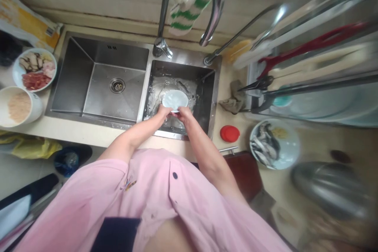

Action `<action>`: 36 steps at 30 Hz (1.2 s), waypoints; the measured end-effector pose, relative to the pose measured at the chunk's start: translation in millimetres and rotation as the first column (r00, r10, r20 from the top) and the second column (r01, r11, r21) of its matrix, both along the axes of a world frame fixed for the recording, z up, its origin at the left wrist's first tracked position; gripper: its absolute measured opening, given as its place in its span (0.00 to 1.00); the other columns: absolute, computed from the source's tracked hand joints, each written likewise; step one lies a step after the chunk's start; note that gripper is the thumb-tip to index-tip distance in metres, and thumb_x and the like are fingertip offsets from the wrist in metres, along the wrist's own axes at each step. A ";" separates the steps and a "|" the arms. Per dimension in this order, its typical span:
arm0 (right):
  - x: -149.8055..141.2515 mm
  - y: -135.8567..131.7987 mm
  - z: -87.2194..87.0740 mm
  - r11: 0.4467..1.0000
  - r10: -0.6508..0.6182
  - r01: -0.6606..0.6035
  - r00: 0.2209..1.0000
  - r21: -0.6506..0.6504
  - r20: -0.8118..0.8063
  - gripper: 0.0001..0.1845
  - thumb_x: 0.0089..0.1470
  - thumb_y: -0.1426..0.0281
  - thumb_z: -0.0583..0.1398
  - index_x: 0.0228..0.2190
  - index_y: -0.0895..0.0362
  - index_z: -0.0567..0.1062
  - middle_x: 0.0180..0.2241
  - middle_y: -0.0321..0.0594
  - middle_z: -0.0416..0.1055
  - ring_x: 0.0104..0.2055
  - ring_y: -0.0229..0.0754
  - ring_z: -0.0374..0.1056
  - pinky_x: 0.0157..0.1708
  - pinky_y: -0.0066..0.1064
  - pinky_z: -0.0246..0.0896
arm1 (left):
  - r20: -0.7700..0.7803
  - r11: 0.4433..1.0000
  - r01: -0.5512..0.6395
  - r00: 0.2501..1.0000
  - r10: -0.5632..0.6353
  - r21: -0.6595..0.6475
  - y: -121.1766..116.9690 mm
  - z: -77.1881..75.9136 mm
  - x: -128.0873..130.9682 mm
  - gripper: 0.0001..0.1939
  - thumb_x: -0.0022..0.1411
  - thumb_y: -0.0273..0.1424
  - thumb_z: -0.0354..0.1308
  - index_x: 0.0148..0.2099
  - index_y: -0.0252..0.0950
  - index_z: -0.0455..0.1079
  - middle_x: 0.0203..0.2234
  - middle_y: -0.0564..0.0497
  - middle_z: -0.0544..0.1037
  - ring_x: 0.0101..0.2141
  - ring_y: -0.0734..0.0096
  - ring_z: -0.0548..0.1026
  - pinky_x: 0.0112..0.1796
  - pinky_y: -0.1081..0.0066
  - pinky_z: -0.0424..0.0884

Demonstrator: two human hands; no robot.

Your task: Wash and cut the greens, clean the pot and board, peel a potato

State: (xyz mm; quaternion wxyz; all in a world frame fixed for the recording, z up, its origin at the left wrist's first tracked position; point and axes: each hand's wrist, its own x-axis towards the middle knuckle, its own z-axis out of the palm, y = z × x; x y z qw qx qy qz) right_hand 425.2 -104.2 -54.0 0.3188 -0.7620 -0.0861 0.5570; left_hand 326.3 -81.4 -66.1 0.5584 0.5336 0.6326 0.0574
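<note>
Both of my hands hold a small white dish by its near edge, tilted up over the right basin of a stainless steel double sink. My left hand grips the dish from the left, and my right hand grips it from the right. The fingers of both hands are partly hidden behind the dish. Below the dish, white soapy foam covers the dishes or the bottom of the basin, so what lies under it is hidden.
A chrome faucet rises behind the basins, with a green-striped cloth hanging above. On the left are a plate of sliced meat and a white bowl. On the right are a red lid, a plate of small fish and a dish rack.
</note>
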 end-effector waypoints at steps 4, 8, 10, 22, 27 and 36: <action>4.2 -4.4 12.3 0.999 0.023 -0.025 0.999 0.043 0.034 0.34 0.47 0.81 0.58 0.57 0.59 0.70 0.36 0.43 0.76 0.26 0.42 0.73 0.27 0.41 0.80 | -0.157 1.000 -0.028 0.987 0.026 -0.007 18.9 9.3 -5.6 0.22 0.56 0.27 0.68 0.53 0.29 0.76 0.41 0.38 0.84 0.41 0.55 0.83 0.39 0.64 0.78; 17.3 -15.0 29.6 0.953 0.218 -0.259 0.947 0.159 0.237 0.36 0.46 0.78 0.60 0.59 0.55 0.72 0.45 0.49 0.73 0.30 0.48 0.74 0.31 0.55 0.80 | -0.311 0.956 0.204 0.941 -0.133 0.210 52.8 29.2 -19.2 0.17 0.55 0.37 0.71 0.44 0.33 0.80 0.44 0.37 0.83 0.49 0.46 0.80 0.48 0.57 0.75; 23.6 -19.1 38.1 0.895 0.320 -0.401 0.883 0.196 0.345 0.36 0.45 0.78 0.60 0.58 0.55 0.72 0.44 0.50 0.73 0.36 0.55 0.75 0.37 0.61 0.78 | -0.312 0.849 0.397 0.903 -0.295 0.349 66.2 39.5 -22.8 0.10 0.60 0.37 0.67 0.40 0.36 0.80 0.44 0.39 0.83 0.50 0.46 0.79 0.49 0.57 0.73; 21.8 -13.6 50.9 0.900 0.114 -0.264 0.911 0.347 0.397 0.43 0.49 0.65 0.59 0.66 0.54 0.62 0.57 0.52 0.69 0.38 0.52 0.77 0.26 0.41 0.79 | 0.190 0.902 -0.413 0.882 0.430 -0.125 14.1 31.9 6.7 0.19 0.69 0.37 0.60 0.54 0.30 0.76 0.45 0.39 0.83 0.41 0.58 0.82 0.40 0.65 0.78; 46.3 -10.1 45.2 0.857 0.299 -0.423 0.873 0.295 0.384 0.42 0.48 0.53 0.64 0.62 0.56 0.69 0.52 0.49 0.74 0.37 0.52 0.77 0.28 0.44 0.80 | -0.023 0.983 -0.106 0.994 0.111 0.147 38.8 45.1 -7.8 0.13 0.66 0.35 0.61 0.44 0.30 0.81 0.39 0.37 0.83 0.45 0.50 0.81 0.46 0.60 0.76; 51.8 6.2 41.6 0.703 0.316 -0.655 0.638 0.279 0.702 0.35 0.48 0.72 0.55 0.59 0.58 0.71 0.51 0.51 0.78 0.53 0.58 0.74 0.56 0.52 0.69 | -0.027 0.837 0.167 0.983 -0.180 0.521 78.5 68.2 -18.1 0.06 0.61 0.30 0.63 0.35 0.37 0.81 0.38 0.43 0.84 0.48 0.51 0.79 0.52 0.59 0.70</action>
